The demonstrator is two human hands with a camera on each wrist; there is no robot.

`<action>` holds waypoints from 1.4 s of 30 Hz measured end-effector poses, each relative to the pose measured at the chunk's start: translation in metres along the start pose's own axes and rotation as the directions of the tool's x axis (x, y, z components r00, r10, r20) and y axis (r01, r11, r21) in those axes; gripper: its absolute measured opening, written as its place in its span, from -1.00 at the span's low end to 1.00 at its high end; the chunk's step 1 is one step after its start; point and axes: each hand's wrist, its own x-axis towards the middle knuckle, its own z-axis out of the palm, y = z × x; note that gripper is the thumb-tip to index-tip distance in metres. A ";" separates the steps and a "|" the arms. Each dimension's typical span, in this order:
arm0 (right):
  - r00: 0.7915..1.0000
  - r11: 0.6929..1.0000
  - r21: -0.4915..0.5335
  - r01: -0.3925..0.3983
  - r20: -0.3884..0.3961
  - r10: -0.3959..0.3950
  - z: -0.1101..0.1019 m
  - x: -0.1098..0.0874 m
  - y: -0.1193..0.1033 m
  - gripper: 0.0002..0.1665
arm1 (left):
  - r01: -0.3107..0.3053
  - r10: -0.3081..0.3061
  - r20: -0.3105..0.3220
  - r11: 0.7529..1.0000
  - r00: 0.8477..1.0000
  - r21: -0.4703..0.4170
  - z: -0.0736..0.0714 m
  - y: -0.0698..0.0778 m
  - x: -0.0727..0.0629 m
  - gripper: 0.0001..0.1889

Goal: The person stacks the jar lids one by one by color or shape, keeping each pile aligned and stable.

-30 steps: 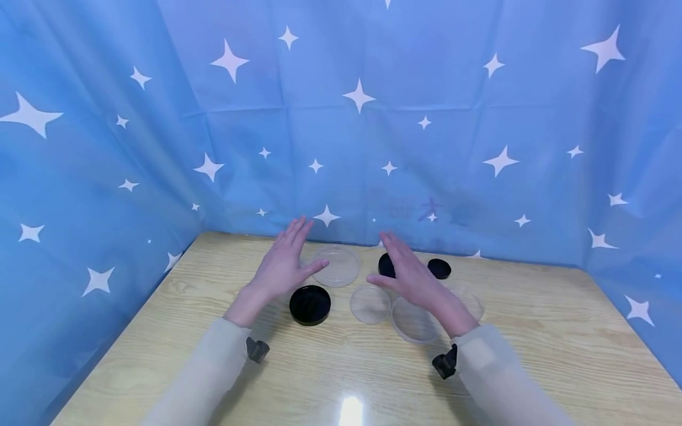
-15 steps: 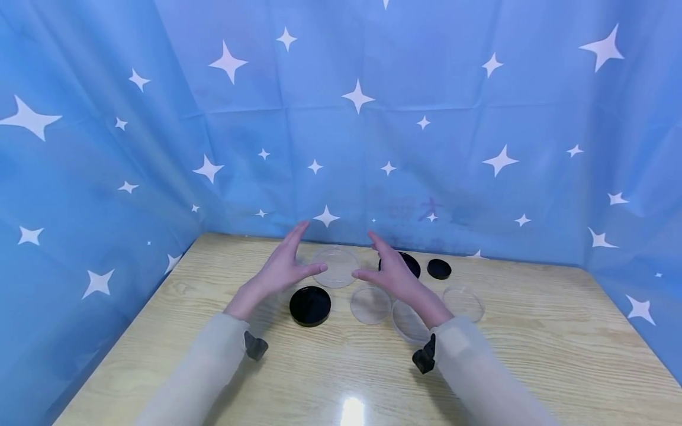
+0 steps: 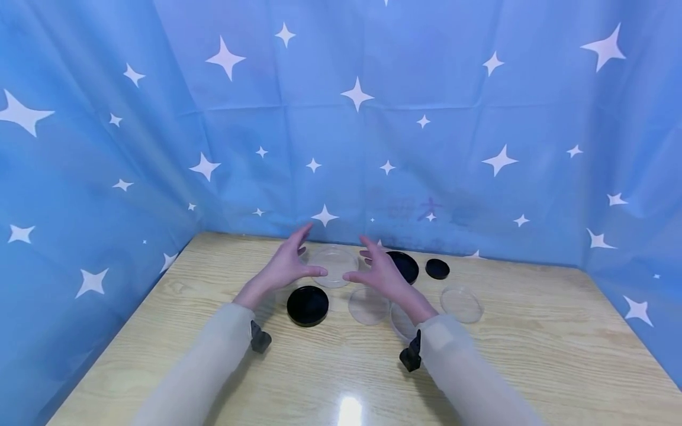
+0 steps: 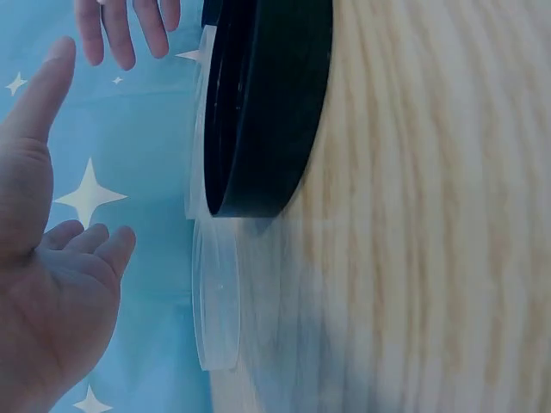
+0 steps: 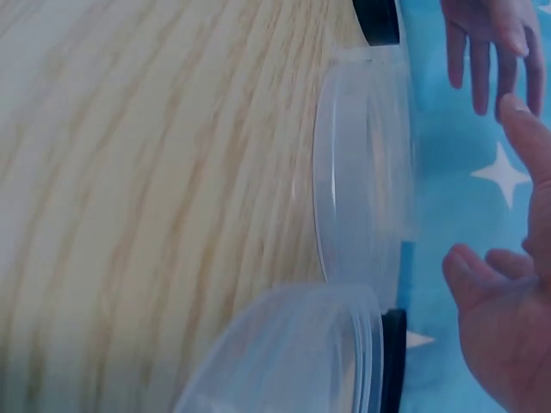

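A large clear round dish (image 3: 334,266) lies at the back of the table, between my two hands. To its left hovers my left hand (image 3: 285,264), thumb spread from slightly bent fingers, holding nothing. My right hand (image 3: 382,273) hangs on the other side in a mirrored pose, also holding nothing. Both wrist views show the palms above the table, apart from the dishes. Nearer than the left hand sits a black round dish (image 3: 308,306), large in the left wrist view. Under the right hand and forearm lie a smaller clear dish (image 3: 369,306) and another clear dish (image 3: 401,322), partly hidden.
Behind the right hand is a black dish (image 3: 403,266), partly covered. A small black dish (image 3: 437,268) and a clear dish (image 3: 462,304) lie farther right. A blue star-patterned cloth (image 3: 437,106) hangs behind the wooden table (image 3: 533,343).
My right hand has moved left, closer to the left hand, uncovering the right-hand clear dish. Fingers of both hands have bent a little more. The dishes stay in place.
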 end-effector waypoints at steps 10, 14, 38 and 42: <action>1.000 0.998 -0.068 -0.017 0.022 0.018 0.008 0.004 0.005 0.29 | -0.008 0.009 0.066 1.000 0.998 -0.008 0.004 -0.010 0.010 0.27; 1.000 0.995 -0.095 -0.016 0.017 0.017 0.010 0.006 0.009 0.29 | 0.010 -0.006 0.076 0.998 0.997 -0.056 0.003 -0.014 0.012 0.26; 0.995 0.992 -0.077 -0.100 -0.007 0.100 0.018 0.011 0.013 0.22 | 0.082 -0.063 0.131 0.987 0.989 -0.139 0.009 -0.015 0.025 0.27; 0.994 0.991 -0.075 -0.110 -0.004 0.110 0.017 0.009 0.011 0.23 | 0.079 -0.060 0.137 0.987 0.989 -0.143 0.012 -0.014 0.028 0.27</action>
